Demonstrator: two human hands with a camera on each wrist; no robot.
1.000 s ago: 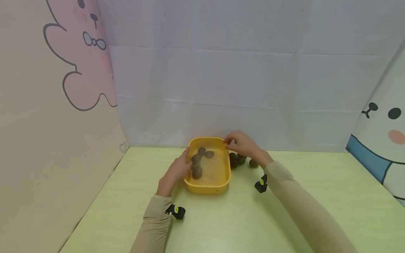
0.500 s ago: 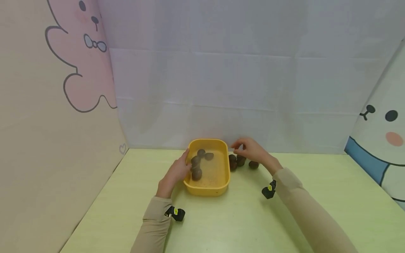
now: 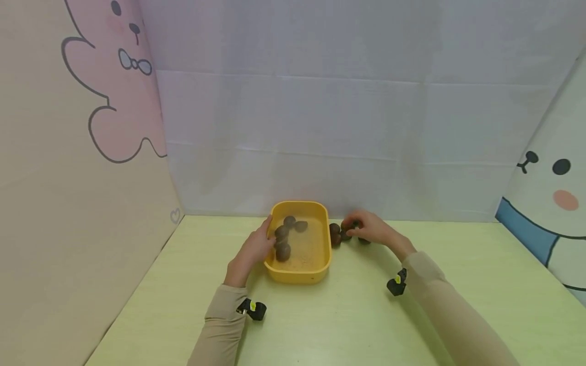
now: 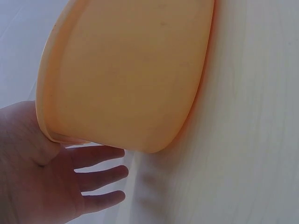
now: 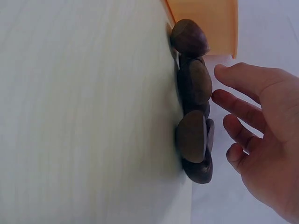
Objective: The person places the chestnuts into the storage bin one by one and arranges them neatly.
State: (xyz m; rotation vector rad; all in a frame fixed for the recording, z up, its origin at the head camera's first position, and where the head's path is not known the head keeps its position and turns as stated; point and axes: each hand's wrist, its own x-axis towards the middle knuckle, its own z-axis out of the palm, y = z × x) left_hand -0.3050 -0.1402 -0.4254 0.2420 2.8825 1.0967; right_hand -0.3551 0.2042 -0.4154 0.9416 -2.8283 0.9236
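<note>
A yellow plastic tub [image 3: 297, 277] stands against the back wall, with several dark brown chestnuts [image 3: 283, 251] lying inside along its left part. My left hand [image 3: 252, 249] grips the tub's left side, thumb hooked over the rim and the other fingers outside. In the left wrist view those fingers [image 4: 100, 179] reach out below the tub wall. More chestnuts [image 3: 335, 239] lie to the right of the tub. Over them is my right hand [image 3: 372, 227]. In the right wrist view its loosely bent fingers [image 5: 243, 109] hover close to the chestnuts [image 5: 191, 137], with nothing held between them.
The pale yellow-green table [image 3: 329, 320] runs back to a white cloth wall [image 3: 293, 127]. Cartoon-printed panels flank it, with a pink figure [image 3: 125, 101] at left. A black wrist camera [image 3: 396, 282] hangs from the right sleeve.
My right hand has moved from beside the tub's right rim to the right and down over the chestnuts on the table. My left hand keeps its hold on the tub.
</note>
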